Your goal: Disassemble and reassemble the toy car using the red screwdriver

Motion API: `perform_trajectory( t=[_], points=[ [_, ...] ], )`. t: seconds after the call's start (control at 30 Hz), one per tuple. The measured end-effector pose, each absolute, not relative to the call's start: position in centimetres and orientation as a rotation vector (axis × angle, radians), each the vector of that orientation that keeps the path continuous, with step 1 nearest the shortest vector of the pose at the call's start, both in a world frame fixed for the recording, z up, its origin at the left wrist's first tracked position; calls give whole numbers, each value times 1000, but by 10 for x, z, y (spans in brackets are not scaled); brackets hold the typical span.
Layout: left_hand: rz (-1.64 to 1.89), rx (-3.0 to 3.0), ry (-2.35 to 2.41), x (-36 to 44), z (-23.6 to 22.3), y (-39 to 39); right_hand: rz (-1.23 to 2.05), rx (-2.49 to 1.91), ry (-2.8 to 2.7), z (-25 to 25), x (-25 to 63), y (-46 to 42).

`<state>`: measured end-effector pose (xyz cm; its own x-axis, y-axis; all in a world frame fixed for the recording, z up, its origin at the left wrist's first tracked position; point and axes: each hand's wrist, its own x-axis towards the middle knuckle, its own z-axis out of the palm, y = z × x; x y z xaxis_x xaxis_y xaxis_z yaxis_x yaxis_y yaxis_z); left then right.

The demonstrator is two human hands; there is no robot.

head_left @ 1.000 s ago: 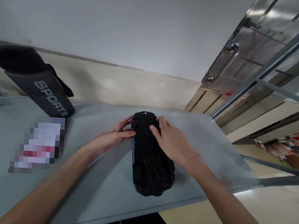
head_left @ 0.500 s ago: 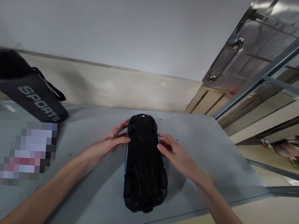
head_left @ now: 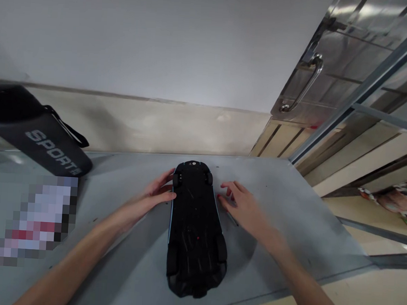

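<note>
A black toy car [head_left: 194, 225] lies upside down on the grey table, its wheels facing up and a strip of blue body showing along its left edge. My left hand [head_left: 158, 191] grips the car's left side, thumb on the edge and fingers partly hidden beside it. To the right of the car, just apart from it, my right hand [head_left: 243, 205] is closed with curled fingers. Red shows at those fingertips, and a thin dark shaft [head_left: 233, 218] sticks out below the hand; it looks like a small screwdriver, mostly hidden.
A dark bag marked SPORT [head_left: 52, 148] lies at the left, beside a blurred-out packet [head_left: 37, 220]. Behind the grey table [head_left: 271, 230] stands a white wall [head_left: 144, 38]. A metal door with a handle [head_left: 306, 85] and a metal frame are at the right.
My right hand has moved slightly away from the car's right side, and a thin shaft now shows below it. My left hand stays on the car. The view has shifted a little.
</note>
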<state>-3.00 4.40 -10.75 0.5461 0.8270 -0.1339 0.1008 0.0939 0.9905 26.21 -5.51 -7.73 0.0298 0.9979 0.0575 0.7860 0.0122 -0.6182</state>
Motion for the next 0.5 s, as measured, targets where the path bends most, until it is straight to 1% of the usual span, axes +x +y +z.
perform_trajectory(
  t=[0.13,0.23,0.37,0.5],
  points=[
    [643,1467,917,-39,-95,51,606,-1789,-1919,-83,265,-49],
    [575,1708,971,-50,-81,57,663,-1708,-1890,-83,272,-35],
    [386,2046,975,-60,-71,59,751,-1583,-1759,-80,283,-2],
    [293,2150,904,-57,-74,57,813,-1434,-1578,-86,283,23]
  ],
)
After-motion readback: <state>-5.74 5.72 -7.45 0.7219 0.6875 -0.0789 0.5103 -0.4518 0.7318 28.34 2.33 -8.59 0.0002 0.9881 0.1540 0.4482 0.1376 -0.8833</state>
